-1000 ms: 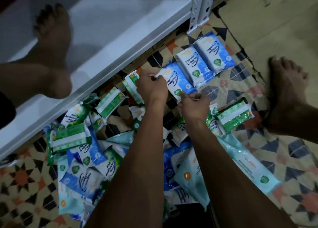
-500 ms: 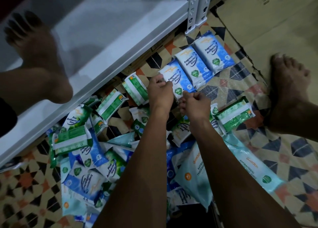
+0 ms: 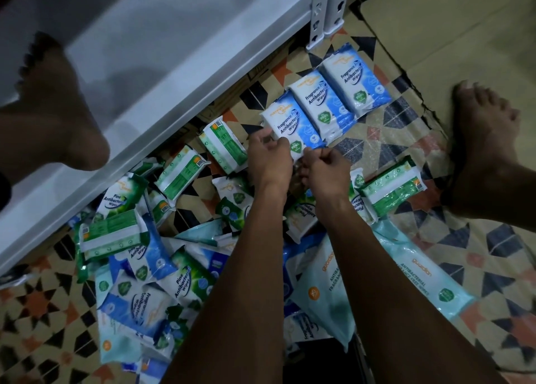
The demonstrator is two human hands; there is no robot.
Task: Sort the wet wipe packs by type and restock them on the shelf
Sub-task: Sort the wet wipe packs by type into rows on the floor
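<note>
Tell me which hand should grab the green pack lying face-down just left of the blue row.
Left. The left hand sits right beside that green pack, at the left end of the blue row. The right hand is farther off and would have to cross over the left.

Bare forearms, bare hands (image 3: 295, 163), bare feet (image 3: 487, 140)

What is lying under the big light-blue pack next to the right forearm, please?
The big light-blue pack lies mostly on the patterned floor mat. Its upper end touches a green pack. Anything beneath its middle is covered.
</note>
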